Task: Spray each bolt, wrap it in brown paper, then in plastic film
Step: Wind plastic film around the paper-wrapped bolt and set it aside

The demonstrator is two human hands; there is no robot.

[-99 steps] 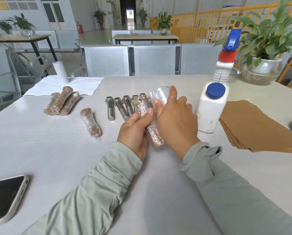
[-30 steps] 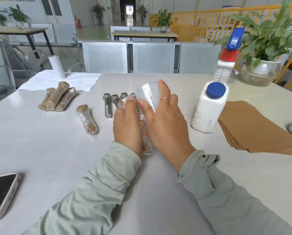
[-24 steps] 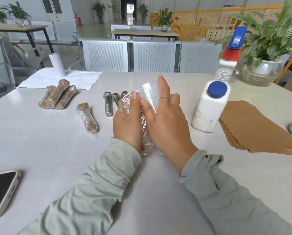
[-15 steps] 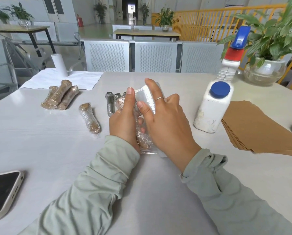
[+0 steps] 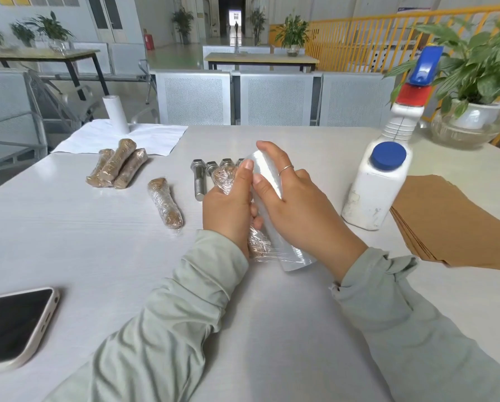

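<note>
My left hand (image 5: 228, 207) grips a bolt wrapped in brown paper (image 5: 225, 178), with clear film around it. My right hand (image 5: 298, 210) holds the roll of plastic film (image 5: 289, 256) against it, fingers over the roll's far end. Behind my hands lie several bare steel bolts (image 5: 198, 181) in a row. One finished wrapped bolt (image 5: 165, 203) lies alone to the left, and three more (image 5: 117, 165) sit in a pile farther left. A white spray bottle (image 5: 377, 181) stands to the right, beside a stack of brown paper sheets (image 5: 449, 221).
A phone (image 5: 11, 326) lies face up at the near left edge. A white paper roll (image 5: 115, 114) stands on a white sheet (image 5: 121, 139) at the far left. A potted plant in a glass bowl (image 5: 469, 123) sits at the far right. Grey chairs line the table's far side.
The film roll has come down from a raised, tilted position to lie alongside the wrapped bolt near the table. Both hands have stayed together at the table's middle.
</note>
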